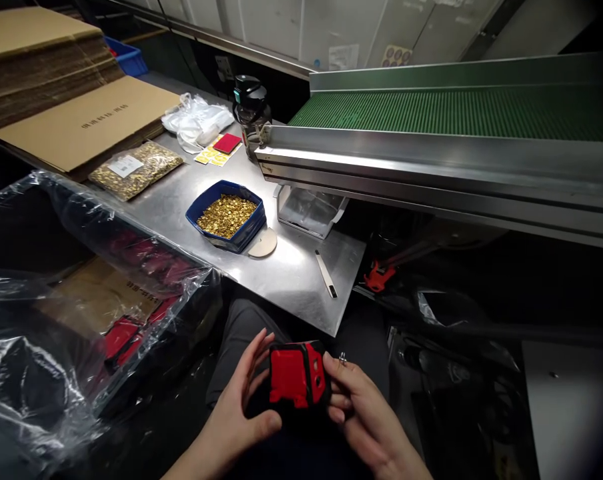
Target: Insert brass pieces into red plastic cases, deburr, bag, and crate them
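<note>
head view, red part point(288, 377): off the steel table's point(286, 290) near edge.
right hand point(364, 400): thumb and fingers pinch the part's edge.
left hand point(239, 403): fingers spread beside it; contact i can't tell.
handling: i'd guess light, stiff, barely slippery; take it by the edges.

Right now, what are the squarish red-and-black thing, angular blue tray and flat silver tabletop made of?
Red-and-black thing: maybe matte plastic or rubber; its red barely shines.
Blue tray: probably smooth, hard plastic; its stiff-looking walls shine slightly.
Silver tabletop: most likely smooth metal, since it reflects light brightly.
</note>
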Tool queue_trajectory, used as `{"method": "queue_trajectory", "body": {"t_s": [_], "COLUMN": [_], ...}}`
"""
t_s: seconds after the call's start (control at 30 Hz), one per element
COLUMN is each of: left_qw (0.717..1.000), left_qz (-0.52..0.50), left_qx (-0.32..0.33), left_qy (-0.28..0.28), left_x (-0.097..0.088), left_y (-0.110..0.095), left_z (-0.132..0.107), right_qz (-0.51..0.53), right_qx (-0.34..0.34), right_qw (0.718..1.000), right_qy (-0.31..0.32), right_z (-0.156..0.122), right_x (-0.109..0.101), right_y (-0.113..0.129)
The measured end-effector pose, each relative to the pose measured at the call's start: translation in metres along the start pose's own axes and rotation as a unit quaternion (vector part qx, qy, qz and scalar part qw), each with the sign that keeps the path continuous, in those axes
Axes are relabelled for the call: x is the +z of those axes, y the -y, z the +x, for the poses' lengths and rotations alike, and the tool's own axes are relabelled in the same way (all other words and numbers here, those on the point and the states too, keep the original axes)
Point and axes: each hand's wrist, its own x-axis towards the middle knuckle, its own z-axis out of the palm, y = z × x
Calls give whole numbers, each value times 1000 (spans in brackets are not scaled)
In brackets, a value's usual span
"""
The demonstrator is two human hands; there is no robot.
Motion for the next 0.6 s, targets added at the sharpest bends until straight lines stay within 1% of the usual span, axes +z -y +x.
{"method": "queue_trajectory", "body": {"t_s": [0.07, 0.17, 0.3, 0.33, 0.4, 0.47, 0.5, 0.53, 0.57, 0.6], "left_qw": [999, 997, 997, 997, 998, 1000, 998, 989, 973, 950], "left_qz": [32, 74, 73, 71, 58, -4, -67, -145, -227, -301], "left_qx": [2, 16, 20, 16, 16, 16, 7, -13, -45, -83], "left_qy": [8, 12, 29, 28, 9, -9, -10, -8, 5, 25], "left_x": [2, 4, 6, 6, 8, 9, 9, 9, 9, 8], "left_y": [-8, -18, -21, -21, -21, -25, -29, -34, -39, -44], "left_z": [-1, -3, -7, -9, -10, -9, -7, -4, -2, 1], "right_qz": [51, 96, 104, 102, 92, 72, 58, 40, 17, -12], "right_qx": [34, 85, 117, 121, 125, 121, 116, 110, 105, 102], "right_qw": [998, 991, 987, 986, 986, 987, 988, 988, 988, 985], "right_qy": [0, 24, 43, 47, 57, 72, 82, 97, 116, 142], "right_z": [1, 4, 8, 9, 12, 13, 14, 14, 14, 14], "right_x": [-2, -4, -7, -8, -8, -9, -9, -8, -7, -6], "right_y": [-1, 1, 1, -1, -5, -8, -8, -7, -5, -1]}}
